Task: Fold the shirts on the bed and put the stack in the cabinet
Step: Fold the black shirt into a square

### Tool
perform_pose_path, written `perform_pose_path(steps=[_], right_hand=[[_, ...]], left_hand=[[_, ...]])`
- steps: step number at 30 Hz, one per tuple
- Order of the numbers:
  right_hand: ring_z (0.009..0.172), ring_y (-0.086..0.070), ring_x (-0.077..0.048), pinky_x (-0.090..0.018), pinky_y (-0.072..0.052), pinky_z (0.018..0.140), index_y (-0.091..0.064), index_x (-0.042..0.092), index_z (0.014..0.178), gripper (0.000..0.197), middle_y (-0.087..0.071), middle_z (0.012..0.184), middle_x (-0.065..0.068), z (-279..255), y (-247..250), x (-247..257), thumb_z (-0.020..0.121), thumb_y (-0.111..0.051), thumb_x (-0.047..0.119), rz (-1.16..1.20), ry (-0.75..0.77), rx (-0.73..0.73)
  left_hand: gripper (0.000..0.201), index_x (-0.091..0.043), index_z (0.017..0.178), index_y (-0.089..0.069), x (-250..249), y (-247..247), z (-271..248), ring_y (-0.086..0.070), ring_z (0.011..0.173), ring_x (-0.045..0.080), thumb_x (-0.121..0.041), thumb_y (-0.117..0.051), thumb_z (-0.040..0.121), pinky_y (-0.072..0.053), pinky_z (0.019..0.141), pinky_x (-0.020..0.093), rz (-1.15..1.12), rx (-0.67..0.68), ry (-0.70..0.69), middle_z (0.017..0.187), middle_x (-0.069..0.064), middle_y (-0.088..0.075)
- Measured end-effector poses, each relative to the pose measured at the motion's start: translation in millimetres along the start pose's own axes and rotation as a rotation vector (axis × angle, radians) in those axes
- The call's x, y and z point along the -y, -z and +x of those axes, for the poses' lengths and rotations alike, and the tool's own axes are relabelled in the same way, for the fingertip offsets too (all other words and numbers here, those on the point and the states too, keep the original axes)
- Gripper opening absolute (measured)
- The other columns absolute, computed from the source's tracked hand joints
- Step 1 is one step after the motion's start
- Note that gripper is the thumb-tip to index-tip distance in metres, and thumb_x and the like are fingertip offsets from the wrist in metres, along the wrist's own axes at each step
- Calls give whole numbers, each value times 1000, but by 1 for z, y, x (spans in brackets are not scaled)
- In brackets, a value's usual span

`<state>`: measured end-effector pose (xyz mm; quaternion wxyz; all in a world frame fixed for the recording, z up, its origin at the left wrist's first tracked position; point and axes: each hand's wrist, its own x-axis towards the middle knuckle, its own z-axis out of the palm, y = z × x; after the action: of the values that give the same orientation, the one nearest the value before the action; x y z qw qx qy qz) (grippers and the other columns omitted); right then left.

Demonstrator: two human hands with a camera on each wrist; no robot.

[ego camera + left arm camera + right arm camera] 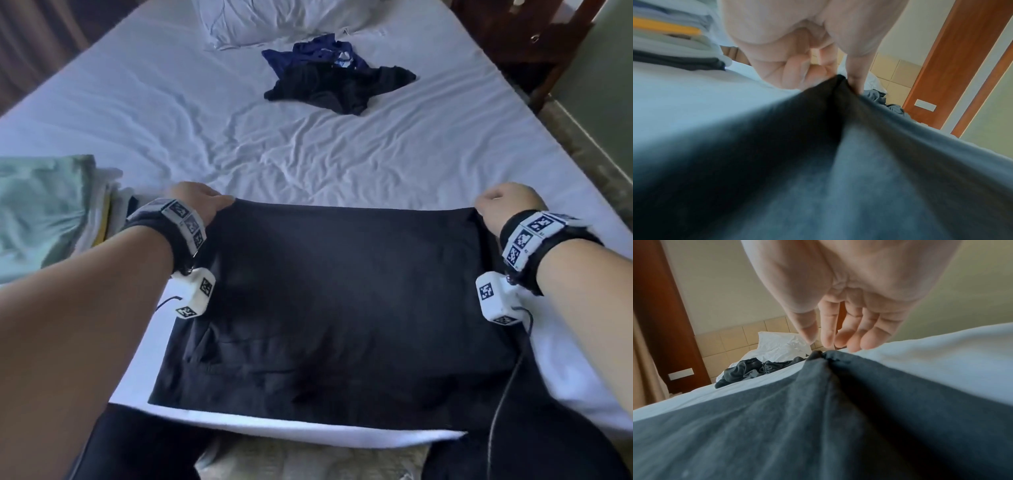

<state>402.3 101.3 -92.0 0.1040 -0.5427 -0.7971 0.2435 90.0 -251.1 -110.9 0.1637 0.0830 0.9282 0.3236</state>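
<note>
We are mid-fold on a dark shirt (pixel 335 308) spread flat at the near edge of the bed (pixel 171 113), its far edge stretched between our two hands. Our left hand (pixel 197 202) pinches the far left corner of the shirt, thumb against curled fingers in the left wrist view. Our right hand (pixel 503 205) sits at the far right corner; in the right wrist view its fingers (pixel 869 339) hang loose just above the bunched corner with the cloth not clearly caught, so we judge that hand relaxed rather than gripping. Toward the bed's left edge a stack (pixel 51 212) of folded clothes waits, a pale green piece on top. Near the head of the bed, just short of the pillow (pixel 274 20), a heap (pixel 339 82) of dark shirts lies crumpled and unfolded. We take the step in hand to be squaring the shirt before the next fold. The next move calls for a firm hold at both corners, then an even fold so the edges meet, and a transfer to the stack.
</note>
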Motion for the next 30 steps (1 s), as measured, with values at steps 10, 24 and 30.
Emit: perform_pose_path(steps=[10,24,30], right_hand=[[66,-57,-34,-38,-52,70,-65,1,82,20,-69,80,-18,12,-1,-10,84,-48,10,109,-146,19],[48,-60,-17,-27,-54,48,-70,14,91,9,-63,77,-9,12,-9,-5,86,-68,7,350,-168,233],[67,-60,-24,-37,-50,63,-66,8,96,10,-62,84,-14,21,-19,-12,95,-56,5,628,-294,272]], left_hand=[[33,-2,103,-61,-12,3,-8,-61,54,27,-32,-49,103,-55,54,31,-226,6,290,80,17,-68],[27,-8,83,-56,-27,0,-11,-67,67,29,-27,-66,98,-63,68,41,-138,152,261,81,16,-66],[20,-1,105,-67,-10,6,0,-67,77,29,-10,-70,87,-59,82,44,-533,231,330,95,11,-62]])
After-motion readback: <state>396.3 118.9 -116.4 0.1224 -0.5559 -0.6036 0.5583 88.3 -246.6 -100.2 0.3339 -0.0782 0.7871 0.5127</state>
